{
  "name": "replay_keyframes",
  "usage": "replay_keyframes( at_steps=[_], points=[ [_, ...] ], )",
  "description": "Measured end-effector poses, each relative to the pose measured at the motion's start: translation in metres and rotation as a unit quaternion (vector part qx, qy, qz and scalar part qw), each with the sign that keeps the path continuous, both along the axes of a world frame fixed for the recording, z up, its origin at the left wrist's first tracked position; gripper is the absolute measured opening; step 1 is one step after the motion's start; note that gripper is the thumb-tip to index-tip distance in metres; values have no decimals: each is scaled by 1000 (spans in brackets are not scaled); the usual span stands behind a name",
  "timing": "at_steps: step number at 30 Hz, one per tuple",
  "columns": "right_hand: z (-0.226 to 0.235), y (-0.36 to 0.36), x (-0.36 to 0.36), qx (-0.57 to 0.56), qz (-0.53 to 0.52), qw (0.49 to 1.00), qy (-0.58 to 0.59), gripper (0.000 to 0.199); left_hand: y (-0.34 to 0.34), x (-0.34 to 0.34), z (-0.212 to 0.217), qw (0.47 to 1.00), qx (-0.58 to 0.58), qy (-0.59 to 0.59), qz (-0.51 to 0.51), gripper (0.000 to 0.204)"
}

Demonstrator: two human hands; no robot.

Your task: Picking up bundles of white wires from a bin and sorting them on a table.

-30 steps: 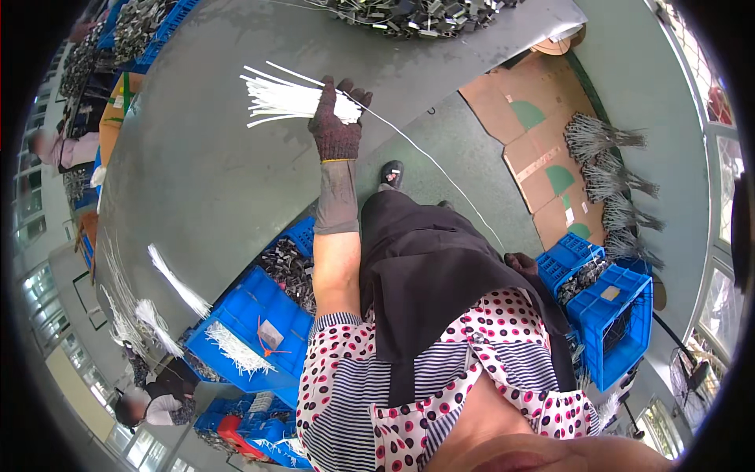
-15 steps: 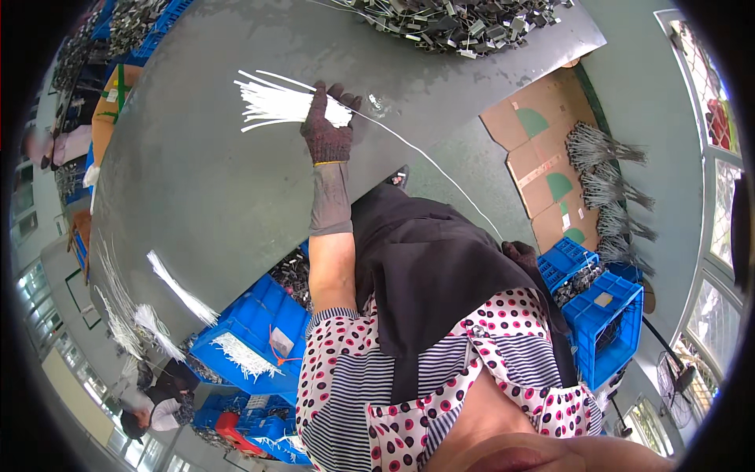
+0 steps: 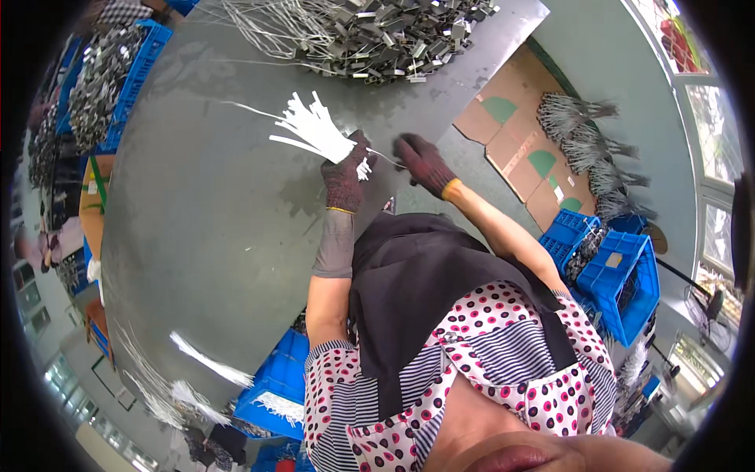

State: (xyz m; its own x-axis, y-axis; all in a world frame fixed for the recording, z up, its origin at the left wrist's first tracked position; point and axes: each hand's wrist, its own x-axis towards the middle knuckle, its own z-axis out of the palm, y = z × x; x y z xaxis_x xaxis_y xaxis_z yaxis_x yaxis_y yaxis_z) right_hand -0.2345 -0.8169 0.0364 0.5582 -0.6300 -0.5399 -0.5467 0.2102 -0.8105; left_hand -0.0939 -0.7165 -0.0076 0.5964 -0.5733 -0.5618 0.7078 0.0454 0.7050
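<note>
Right hand point(image 3: 421, 161) newly beside left hand's point(image 3: 346, 175) white ties point(image 3: 314, 130), near table edge point(image 3: 440, 130).

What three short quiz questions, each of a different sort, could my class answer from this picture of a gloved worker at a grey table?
1. True or false: the left hand grips a bundle of white strips.
2. Which lies at the far edge of the table? A) a heap of metal parts B) a stack of plates C) a row of bottles
3. Fill in: the blue crates stand on the person's ____ side.

Key: 1 true; 2 A; 3 right. The right hand hovers near the strips; its grip is unclear.
</note>
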Motion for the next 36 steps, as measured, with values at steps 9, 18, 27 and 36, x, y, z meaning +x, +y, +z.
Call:
replay_keyframes(
  at_steps=[9, 18, 27, 36],
  points=[
    [-15, -19, 113, -254, 158, 954, -25, 52, 6, 43, -40, 826, 55, -526, -196, 12],
    [34, -103, 105, -717, 111, 688, -4, 35, 28, 76, -35, 937, 275, -206, -52, 24],
    [12, -135, 120, -772, 165, 608, 88, 29, 81, 50, 3, 994, 75, -78, 2, 17],
    [32, -131, 108, -779, 288, 545, 114, 24, 136, -26, 42, 953, 5, -1, -304, 22]
  ],
)
